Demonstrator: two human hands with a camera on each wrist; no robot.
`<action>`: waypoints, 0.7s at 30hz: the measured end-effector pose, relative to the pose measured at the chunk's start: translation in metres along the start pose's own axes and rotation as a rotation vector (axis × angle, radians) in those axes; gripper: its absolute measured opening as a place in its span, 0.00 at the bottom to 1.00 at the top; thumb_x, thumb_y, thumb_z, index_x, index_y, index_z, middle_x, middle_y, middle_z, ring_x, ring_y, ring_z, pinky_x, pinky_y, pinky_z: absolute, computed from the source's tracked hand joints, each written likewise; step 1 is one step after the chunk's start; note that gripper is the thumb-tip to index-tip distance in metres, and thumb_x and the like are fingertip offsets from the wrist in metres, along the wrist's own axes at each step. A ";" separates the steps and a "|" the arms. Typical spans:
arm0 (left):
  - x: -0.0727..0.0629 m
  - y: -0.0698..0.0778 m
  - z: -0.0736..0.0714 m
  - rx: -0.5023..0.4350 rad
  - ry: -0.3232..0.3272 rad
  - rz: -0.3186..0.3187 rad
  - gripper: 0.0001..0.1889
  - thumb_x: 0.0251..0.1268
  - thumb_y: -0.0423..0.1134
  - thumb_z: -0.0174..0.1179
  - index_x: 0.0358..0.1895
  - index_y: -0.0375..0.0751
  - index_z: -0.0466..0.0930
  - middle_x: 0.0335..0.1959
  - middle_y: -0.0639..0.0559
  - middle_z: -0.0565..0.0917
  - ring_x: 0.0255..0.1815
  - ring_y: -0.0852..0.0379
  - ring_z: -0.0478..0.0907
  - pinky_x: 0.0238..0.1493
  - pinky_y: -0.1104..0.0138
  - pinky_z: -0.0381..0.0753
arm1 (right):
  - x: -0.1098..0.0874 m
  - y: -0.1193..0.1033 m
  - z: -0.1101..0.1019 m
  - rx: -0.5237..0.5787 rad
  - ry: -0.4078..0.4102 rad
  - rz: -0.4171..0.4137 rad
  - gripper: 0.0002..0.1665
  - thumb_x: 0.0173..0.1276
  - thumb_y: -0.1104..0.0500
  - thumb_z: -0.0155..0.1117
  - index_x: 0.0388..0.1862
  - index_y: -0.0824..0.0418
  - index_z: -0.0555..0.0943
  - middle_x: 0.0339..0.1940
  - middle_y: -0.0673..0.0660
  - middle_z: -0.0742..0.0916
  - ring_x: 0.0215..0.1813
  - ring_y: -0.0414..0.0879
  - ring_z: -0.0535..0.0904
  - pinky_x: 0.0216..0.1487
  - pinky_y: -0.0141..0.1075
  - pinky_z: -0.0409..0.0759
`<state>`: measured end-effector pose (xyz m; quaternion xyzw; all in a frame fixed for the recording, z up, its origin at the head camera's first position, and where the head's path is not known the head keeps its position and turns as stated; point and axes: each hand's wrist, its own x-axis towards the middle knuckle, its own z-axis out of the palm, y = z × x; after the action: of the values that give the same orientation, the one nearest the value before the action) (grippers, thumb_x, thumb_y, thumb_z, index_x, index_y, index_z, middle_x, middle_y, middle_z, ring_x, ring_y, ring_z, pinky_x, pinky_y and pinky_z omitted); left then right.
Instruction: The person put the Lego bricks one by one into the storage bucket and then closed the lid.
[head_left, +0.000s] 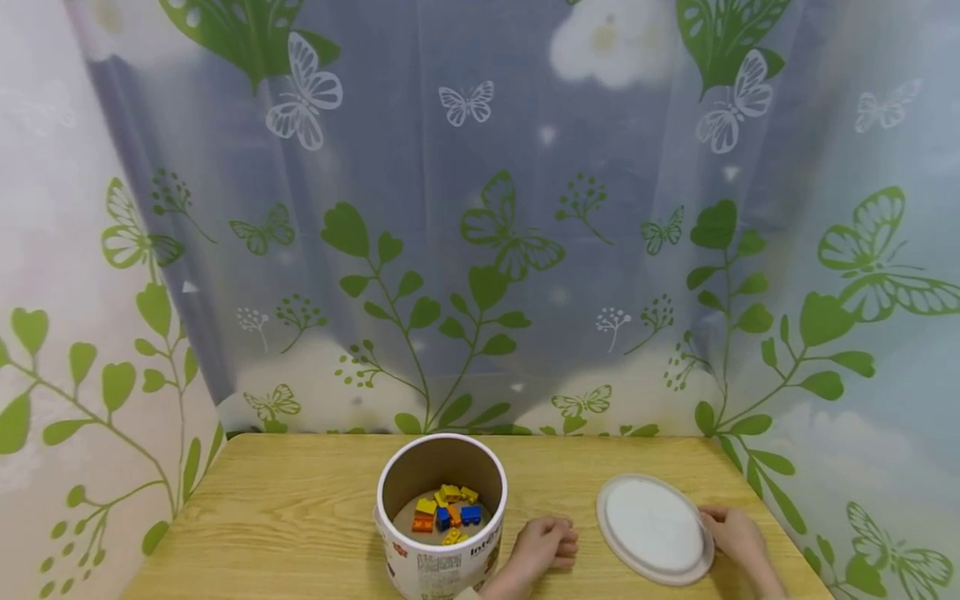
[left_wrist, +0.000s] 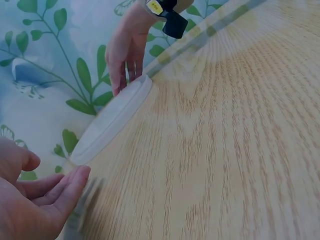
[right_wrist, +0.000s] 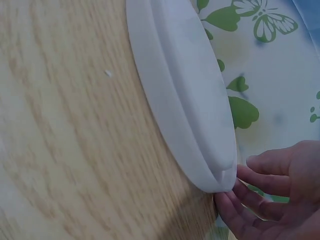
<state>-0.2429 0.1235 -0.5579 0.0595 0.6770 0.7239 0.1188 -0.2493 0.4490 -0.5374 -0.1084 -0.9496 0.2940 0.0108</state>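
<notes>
A white round lid [head_left: 654, 527] lies on the wooden table, its raised inner disc facing up. At its right rim is my right hand [head_left: 735, 537]; in the right wrist view, loosely bent fingers [right_wrist: 257, 200] touch the rim, the thumb apart from it. My left hand [head_left: 538, 546] hovers or rests between the lid and a white bucket [head_left: 442, 575], fingers relaxed with nothing in them. The left wrist view shows that left hand [left_wrist: 42, 195] near the lid's close edge. Inside the uncovered bucket lie several yellow, blue and orange toy bricks [head_left: 448, 510].
The wooden table [head_left: 285, 508] ends at a patterned curtain [head_left: 480, 333] at the back and sides. A tiny white speck [right_wrist: 108, 73] lies on the tabletop in the right wrist view. A black wrist device [left_wrist: 174, 22] sits on my right wrist.
</notes>
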 end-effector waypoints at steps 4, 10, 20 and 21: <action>0.002 -0.002 0.000 0.012 0.017 -0.014 0.16 0.74 0.32 0.52 0.50 0.17 0.80 0.37 0.41 0.87 0.37 0.50 0.87 0.40 0.59 0.89 | 0.000 -0.006 0.005 0.049 -0.017 0.013 0.23 0.75 0.58 0.56 0.56 0.77 0.80 0.42 0.68 0.88 0.35 0.45 0.82 0.35 0.35 0.80; 0.001 -0.002 0.000 0.009 0.028 -0.030 0.15 0.72 0.32 0.53 0.45 0.18 0.81 0.33 0.41 0.87 0.34 0.52 0.87 0.38 0.60 0.89 | -0.001 -0.013 0.013 0.121 -0.022 0.003 0.23 0.75 0.58 0.56 0.56 0.78 0.79 0.41 0.68 0.88 0.32 0.41 0.83 0.33 0.33 0.82; 0.000 -0.001 -0.005 0.069 0.061 -0.072 0.14 0.68 0.30 0.53 0.46 0.21 0.82 0.32 0.43 0.85 0.32 0.56 0.85 0.37 0.62 0.89 | -0.006 -0.025 0.025 0.299 -0.079 0.035 0.20 0.74 0.65 0.57 0.55 0.82 0.77 0.32 0.59 0.87 0.30 0.45 0.84 0.32 0.37 0.87; 0.000 -0.001 -0.006 0.075 0.062 -0.066 0.14 0.68 0.31 0.53 0.46 0.21 0.82 0.32 0.44 0.85 0.32 0.57 0.84 0.36 0.62 0.89 | -0.007 -0.025 0.027 0.308 -0.086 0.029 0.19 0.74 0.66 0.58 0.54 0.82 0.78 0.32 0.59 0.88 0.30 0.45 0.85 0.32 0.38 0.87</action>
<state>-0.2442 0.1177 -0.5590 0.0192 0.7087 0.6950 0.1195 -0.2500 0.4123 -0.5458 -0.1065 -0.8912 0.4406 -0.0176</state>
